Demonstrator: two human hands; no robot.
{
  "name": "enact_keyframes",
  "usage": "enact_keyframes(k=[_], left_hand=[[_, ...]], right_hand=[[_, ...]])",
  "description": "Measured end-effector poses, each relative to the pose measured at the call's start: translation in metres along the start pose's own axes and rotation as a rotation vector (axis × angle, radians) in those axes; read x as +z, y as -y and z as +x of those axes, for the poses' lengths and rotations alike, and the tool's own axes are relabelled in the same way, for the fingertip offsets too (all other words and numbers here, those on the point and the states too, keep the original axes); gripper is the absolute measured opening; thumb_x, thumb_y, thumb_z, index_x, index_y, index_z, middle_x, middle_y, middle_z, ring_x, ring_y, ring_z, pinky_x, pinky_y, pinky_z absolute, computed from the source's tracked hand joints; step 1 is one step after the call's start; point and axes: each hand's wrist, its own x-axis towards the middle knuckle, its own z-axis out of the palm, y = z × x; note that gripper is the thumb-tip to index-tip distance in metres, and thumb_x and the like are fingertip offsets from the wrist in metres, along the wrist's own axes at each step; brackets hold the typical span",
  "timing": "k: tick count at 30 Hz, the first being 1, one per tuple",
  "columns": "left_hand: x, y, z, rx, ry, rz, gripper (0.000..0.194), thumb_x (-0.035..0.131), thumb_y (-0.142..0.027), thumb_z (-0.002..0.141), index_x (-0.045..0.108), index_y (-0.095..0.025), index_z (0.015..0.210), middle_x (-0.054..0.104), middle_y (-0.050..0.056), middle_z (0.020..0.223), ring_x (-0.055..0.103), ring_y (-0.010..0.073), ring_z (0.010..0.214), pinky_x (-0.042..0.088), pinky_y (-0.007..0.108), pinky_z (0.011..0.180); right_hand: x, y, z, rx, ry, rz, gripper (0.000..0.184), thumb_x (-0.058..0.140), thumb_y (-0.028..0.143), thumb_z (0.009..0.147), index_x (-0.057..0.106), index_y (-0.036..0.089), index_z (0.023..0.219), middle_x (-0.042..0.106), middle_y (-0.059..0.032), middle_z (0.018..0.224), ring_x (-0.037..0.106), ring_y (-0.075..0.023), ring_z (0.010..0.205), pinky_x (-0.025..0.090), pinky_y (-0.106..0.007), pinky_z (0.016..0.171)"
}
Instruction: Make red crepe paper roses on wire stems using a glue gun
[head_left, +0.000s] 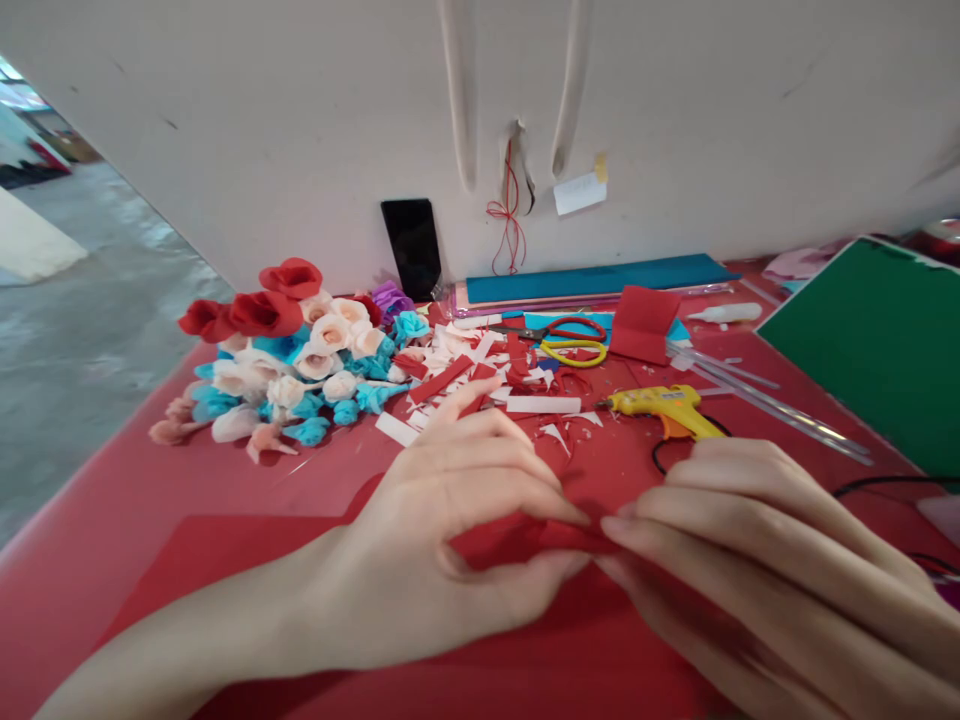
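Pinching a small red paper piece (564,537) between thumb and fingers, the left hand (442,530) meets the right hand (750,540), whose fingertips close narrowly on the piece's other end; the right thumb is mostly hidden, so how firmly it presses I can't tell. In this single head view, take that meeting point as the clock's centre, with twelve towards the wall (300,110).

The piece looks thin, so it could tear or crease badly if the hands pulled against each other, or slip loose if either pinch eased. Red on red makes its edges hard to judge, and a misplaced fold could pass unnoticed. At one o'clock lies a yellow glue gun (660,402); if it is hot, a knuckle reaching forward could brush it, and paper near its nozzle could stick.

At nine, a larger red sheet (225,560) lies partly under the left forearm. Towards ten sits a pile of paper flowers (322,350), easily crushed by a leftward sweep. Paper scraps (442,380) litter eleven, and scissors (566,340) rest at twelve, among clippings that crowd the way to them. Clear sticks (780,405) and a green board (877,350) occupy two o'clock, while a black cable (892,482) near three could snag the right sleeve or wrist.
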Motion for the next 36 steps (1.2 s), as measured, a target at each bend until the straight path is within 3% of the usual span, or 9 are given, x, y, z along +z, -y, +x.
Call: enact_keyframes(k=[4, 7, 15, 18, 22, 26, 28, 32, 36], left_hand=[[0.000, 0.000, 0.000, 0.013, -0.007, -0.012, 0.010, 0.064, -0.010, 0.071, 0.063, -0.014, 0.080, 0.066, 0.000, 0.074, 0.059, 0.0101, 0.070, 0.045, 0.029, 0.081], [0.000, 0.001, 0.001, 0.011, 0.001, -0.019, 0.010, 0.064, -0.010, 0.071, 0.063, -0.014, 0.080, 0.066, 0.001, 0.074, 0.059, 0.0108, 0.071, 0.044, 0.029, 0.079], [0.000, 0.001, 0.000, -0.013, 0.025, -0.010, 0.010, 0.063, -0.011, 0.072, 0.062, -0.016, 0.081, 0.065, -0.001, 0.075, 0.059, 0.0095, 0.072, 0.042, 0.030, 0.085], [0.000, 0.001, 0.000, -0.007, 0.028, -0.008, 0.009, 0.064, -0.012, 0.072, 0.062, -0.016, 0.080, 0.065, -0.002, 0.074, 0.059, 0.0092, 0.072, 0.040, 0.031, 0.090], [0.000, 0.001, 0.000, -0.008, 0.017, -0.009, 0.009, 0.063, -0.012, 0.073, 0.062, -0.017, 0.080, 0.065, -0.002, 0.073, 0.059, 0.0099, 0.071, 0.041, 0.031, 0.088], [0.001, 0.001, 0.001, 0.004, 0.008, -0.036, 0.008, 0.064, -0.009, 0.071, 0.062, -0.014, 0.077, 0.065, 0.000, 0.070, 0.059, 0.0104, 0.069, 0.044, 0.029, 0.081], [0.001, 0.001, 0.002, 0.005, 0.000, -0.051, 0.008, 0.064, -0.008, 0.071, 0.062, -0.013, 0.077, 0.066, 0.001, 0.070, 0.059, 0.0105, 0.069, 0.044, 0.029, 0.081], [0.002, 0.001, 0.001, -0.007, -0.005, -0.056, 0.008, 0.064, -0.009, 0.070, 0.063, -0.013, 0.078, 0.066, 0.001, 0.071, 0.060, 0.0113, 0.069, 0.043, 0.032, 0.084], [0.003, 0.002, -0.001, -0.032, 0.010, -0.039, 0.009, 0.065, -0.010, 0.070, 0.063, -0.015, 0.078, 0.065, 0.000, 0.072, 0.060, 0.0113, 0.070, 0.038, 0.039, 0.094]], right_hand=[[-0.007, -0.003, 0.008, -0.089, 0.009, 0.016, 0.012, 0.055, 0.022, 0.084, 0.062, 0.015, 0.075, 0.067, -0.0011, 0.070, 0.060, -0.0120, 0.064, 0.051, -0.027, 0.065], [-0.009, -0.003, 0.008, -0.034, 0.029, 0.035, 0.007, 0.060, 0.022, 0.079, 0.060, 0.016, 0.082, 0.065, 0.0003, 0.073, 0.060, -0.0116, 0.067, 0.052, -0.024, 0.070], [-0.010, -0.003, -0.002, 0.083, 0.185, 0.212, 0.029, 0.064, 0.012, 0.072, 0.050, 0.020, 0.097, 0.063, 0.0041, 0.081, 0.059, -0.0117, 0.076, 0.051, -0.028, 0.080], [-0.010, -0.001, -0.004, 0.065, 0.161, 0.193, 0.034, 0.067, 0.017, 0.069, 0.049, 0.021, 0.098, 0.064, 0.0049, 0.084, 0.060, -0.0129, 0.077, 0.049, -0.030, 0.086], [-0.008, 0.004, -0.002, 0.115, 0.005, 0.134, 0.026, 0.068, 0.016, 0.068, 0.053, 0.020, 0.088, 0.066, 0.0022, 0.080, 0.061, -0.0143, 0.073, 0.053, -0.028, 0.071], [-0.006, 0.009, -0.005, 0.112, 0.011, 0.133, 0.023, 0.071, 0.024, 0.068, 0.056, 0.024, 0.086, 0.067, 0.0007, 0.078, 0.062, -0.0181, 0.074, 0.053, -0.034, 0.069], [-0.002, 0.012, -0.006, 0.169, -0.109, 0.076, 0.022, 0.071, 0.025, 0.068, 0.055, 0.023, 0.083, 0.066, -0.0011, 0.076, 0.062, -0.0194, 0.075, 0.053, -0.036, 0.070], [0.003, 0.015, -0.006, 0.213, -0.121, 0.159, 0.014, 0.065, 0.019, 0.075, 0.053, 0.019, 0.083, 0.064, -0.0017, 0.075, 0.061, -0.0138, 0.069, 0.054, -0.028, 0.070], [0.001, 0.011, -0.012, 0.167, -0.097, 0.169, 0.026, 0.066, 0.021, 0.074, 0.051, 0.020, 0.094, 0.060, -0.0034, 0.094, 0.062, -0.0124, 0.083, 0.055, -0.017, 0.070]])
